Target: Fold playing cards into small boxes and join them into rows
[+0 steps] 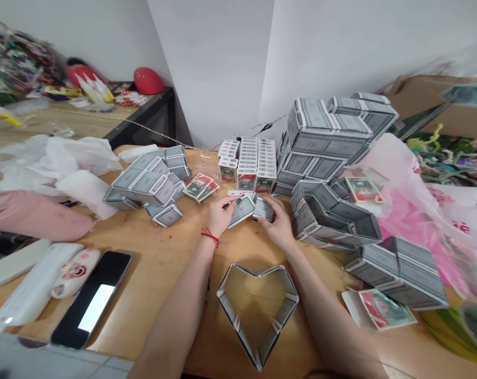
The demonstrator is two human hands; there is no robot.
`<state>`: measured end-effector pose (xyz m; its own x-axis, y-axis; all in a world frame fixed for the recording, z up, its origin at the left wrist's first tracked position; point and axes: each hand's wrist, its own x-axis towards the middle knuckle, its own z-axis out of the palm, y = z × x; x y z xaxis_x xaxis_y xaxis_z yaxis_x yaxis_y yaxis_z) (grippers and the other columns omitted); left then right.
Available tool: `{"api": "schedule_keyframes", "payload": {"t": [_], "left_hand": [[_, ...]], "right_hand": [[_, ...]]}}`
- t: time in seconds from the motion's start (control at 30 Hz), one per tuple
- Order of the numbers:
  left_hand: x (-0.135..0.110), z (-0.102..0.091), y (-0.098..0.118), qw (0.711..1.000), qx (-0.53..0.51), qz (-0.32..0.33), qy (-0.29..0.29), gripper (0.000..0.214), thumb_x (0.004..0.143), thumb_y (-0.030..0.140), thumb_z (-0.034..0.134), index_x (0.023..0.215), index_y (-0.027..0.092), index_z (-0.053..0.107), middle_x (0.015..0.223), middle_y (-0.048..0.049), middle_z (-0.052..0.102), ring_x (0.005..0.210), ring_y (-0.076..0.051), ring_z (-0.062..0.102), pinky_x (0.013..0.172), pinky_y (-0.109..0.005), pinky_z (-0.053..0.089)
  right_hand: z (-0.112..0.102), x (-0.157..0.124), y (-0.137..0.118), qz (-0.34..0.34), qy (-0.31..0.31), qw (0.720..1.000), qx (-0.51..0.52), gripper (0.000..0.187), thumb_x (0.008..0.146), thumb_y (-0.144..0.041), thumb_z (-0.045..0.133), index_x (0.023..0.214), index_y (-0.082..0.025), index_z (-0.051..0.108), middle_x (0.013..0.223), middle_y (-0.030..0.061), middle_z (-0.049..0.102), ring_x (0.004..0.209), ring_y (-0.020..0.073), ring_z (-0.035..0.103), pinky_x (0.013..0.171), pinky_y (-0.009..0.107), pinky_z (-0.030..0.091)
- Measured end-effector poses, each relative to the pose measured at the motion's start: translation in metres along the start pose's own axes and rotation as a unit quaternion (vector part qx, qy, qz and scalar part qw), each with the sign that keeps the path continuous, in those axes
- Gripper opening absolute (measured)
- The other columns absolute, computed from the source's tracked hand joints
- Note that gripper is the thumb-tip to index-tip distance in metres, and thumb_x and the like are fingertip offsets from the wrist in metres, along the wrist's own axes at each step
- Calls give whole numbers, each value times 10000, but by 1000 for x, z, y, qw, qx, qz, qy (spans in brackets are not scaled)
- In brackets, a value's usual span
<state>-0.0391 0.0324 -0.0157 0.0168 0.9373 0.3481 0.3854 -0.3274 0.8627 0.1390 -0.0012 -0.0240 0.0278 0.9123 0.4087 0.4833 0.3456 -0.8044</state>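
My left hand point(221, 213), with a red string bracelet at the wrist, pinches a grey-backed playing card point(242, 210) between thumb and fingers. Close beside it, my right hand point(276, 218) grips another grey-backed playing card point(264, 209). The inner edges of the two cards nearly meet; whether they touch I cannot tell. Just behind them a face-up card point(238, 193) shows red marks. Between my forearms stands a heart-shaped frame point(257, 275) built of cards, open at the top.
Boxed card decks point(247, 163) stand in rows at the back, with loose card boxes point(201, 187) nearer. Folded-card structures sit left point(143, 179) and right point(321, 137), beside an angular card frame point(333, 210). A phone point(90, 300) lies front left; pink plastic point(420, 200) borders the right.
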Motion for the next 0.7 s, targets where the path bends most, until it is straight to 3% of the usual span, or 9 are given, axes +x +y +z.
{"api": "schedule_keyframes", "payload": {"t": [0.43, 0.7], "left_hand": [[0, -16, 0, 991, -52, -28, -121, 156, 702, 270, 592, 774, 172, 690, 820, -54, 689, 756, -167, 617, 717, -282, 478], [1, -23, 2, 979, -72, -69, -177, 149, 662, 281, 613, 727, 178, 698, 741, -37, 693, 694, -164, 607, 667, -271, 465]], "right_hand": [[-7, -3, -18, -36, -149, 988, 22, 520, 640, -296, 658, 1133, -218, 512, 1104, 84, 535, 1027, 220, 502, 904, 399, 390], [-9, -2, -28, -53, -173, 983, 31, 483, 594, -272, 669, 1048, -203, 520, 1024, 65, 580, 949, 212, 550, 854, 373, 417]]}}
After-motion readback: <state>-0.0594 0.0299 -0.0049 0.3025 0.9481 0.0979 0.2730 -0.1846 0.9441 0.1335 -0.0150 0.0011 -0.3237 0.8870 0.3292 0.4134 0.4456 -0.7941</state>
